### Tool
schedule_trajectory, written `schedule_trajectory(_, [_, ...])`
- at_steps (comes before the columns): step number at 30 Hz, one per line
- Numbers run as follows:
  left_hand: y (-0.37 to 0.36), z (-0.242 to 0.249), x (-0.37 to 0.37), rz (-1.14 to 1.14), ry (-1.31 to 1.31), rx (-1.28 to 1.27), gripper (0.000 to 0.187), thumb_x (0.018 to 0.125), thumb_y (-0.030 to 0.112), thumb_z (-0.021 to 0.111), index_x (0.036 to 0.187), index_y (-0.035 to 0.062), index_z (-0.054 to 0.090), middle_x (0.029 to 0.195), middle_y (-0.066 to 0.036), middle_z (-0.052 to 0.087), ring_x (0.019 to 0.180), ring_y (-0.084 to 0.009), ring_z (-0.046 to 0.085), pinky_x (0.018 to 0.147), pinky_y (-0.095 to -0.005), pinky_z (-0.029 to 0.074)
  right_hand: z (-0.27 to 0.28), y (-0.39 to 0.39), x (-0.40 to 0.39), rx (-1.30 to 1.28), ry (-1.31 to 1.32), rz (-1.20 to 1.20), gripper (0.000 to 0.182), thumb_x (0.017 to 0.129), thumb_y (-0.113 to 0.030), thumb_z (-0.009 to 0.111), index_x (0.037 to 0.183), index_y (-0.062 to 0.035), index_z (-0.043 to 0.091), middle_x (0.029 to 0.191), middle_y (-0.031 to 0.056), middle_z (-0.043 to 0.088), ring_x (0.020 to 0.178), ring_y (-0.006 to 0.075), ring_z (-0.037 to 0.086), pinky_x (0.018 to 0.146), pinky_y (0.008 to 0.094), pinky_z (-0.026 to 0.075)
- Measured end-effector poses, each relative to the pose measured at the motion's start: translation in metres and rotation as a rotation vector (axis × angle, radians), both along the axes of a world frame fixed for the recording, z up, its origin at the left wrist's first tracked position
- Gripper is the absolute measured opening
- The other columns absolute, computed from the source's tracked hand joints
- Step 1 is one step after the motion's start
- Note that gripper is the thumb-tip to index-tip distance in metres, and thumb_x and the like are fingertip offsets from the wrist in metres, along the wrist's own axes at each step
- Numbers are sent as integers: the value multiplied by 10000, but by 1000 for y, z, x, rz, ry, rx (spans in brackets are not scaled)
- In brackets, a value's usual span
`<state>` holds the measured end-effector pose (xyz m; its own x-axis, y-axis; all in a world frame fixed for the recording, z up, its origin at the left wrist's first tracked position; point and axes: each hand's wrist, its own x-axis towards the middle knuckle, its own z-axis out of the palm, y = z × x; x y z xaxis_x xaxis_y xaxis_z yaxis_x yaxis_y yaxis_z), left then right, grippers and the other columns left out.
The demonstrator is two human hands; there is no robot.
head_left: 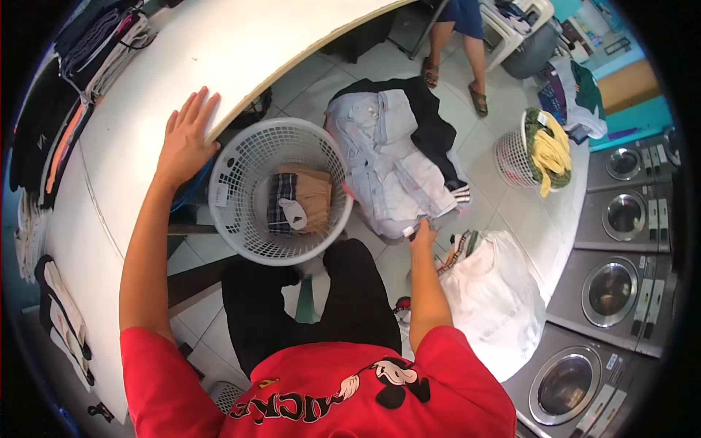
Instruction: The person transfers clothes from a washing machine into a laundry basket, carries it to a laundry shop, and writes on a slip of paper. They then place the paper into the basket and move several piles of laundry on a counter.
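My left hand [186, 142] lies flat on the white table [219, 51] at its edge, fingers stretched out and holding nothing. Down to the right, my right hand [422, 235] has its fingers closed on the near edge of a light-blue garment [394, 171], beside a small white tag. That garment is spread over a pile with a black cloth [436, 135] behind it. Between my arms stands a grey laundry basket [225, 164], in front of my knees. Inside it rest a dark plaid cloth [282, 197] and a tan cloth [314, 197].
Folded clothes [66, 139] are stacked along the table's left side. A white bundle [496, 299] sits by my right arm. Further right are a basket [511, 160] with a yellow cloth [551, 150] and several front-loading machines [613, 292]. A person's legs [475, 62] show at the top.
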<state>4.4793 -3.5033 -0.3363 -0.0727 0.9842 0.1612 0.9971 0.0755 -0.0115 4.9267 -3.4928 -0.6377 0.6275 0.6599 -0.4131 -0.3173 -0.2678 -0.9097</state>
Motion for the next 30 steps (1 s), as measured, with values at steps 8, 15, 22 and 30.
schedule_trajectory(8, [-2,-10,-9,-43,-2,48,729,605,166,625,1239,182,266,1299,-63,229,1200,-236,206,952,-442,197,25,-101,47,-146,81,-1,414,606,-73,534,995,-34,399,960,67,464,832,207,466,700,314,403])
schedule_trajectory(15, [1,-26,-21,-84,14,138,726,626,239,632,1245,191,254,1304,-58,219,1205,-224,191,981,-414,161,88,-116,19,-428,-78,-31,487,705,-252,526,1106,-17,378,1127,155,400,1039,253,401,812,399,362])
schedule_trajectory(22, [0,-3,-12,-77,-28,59,686,624,209,618,1217,132,282,1279,-111,237,1189,-264,205,963,-434,176,97,-72,-134,214,-523,1059,266,717,-50,474,982,-21,477,1016,133,455,944,217,446,775,276,361])
schedule_trajectory(30, [2,-23,-24,-106,-50,142,678,601,212,642,1202,159,332,1270,-94,276,1186,-226,234,961,-433,188,-79,-9,-254,-56,-392,1708,216,710,-130,512,909,-62,560,916,75,513,820,155,496,703,255,394])
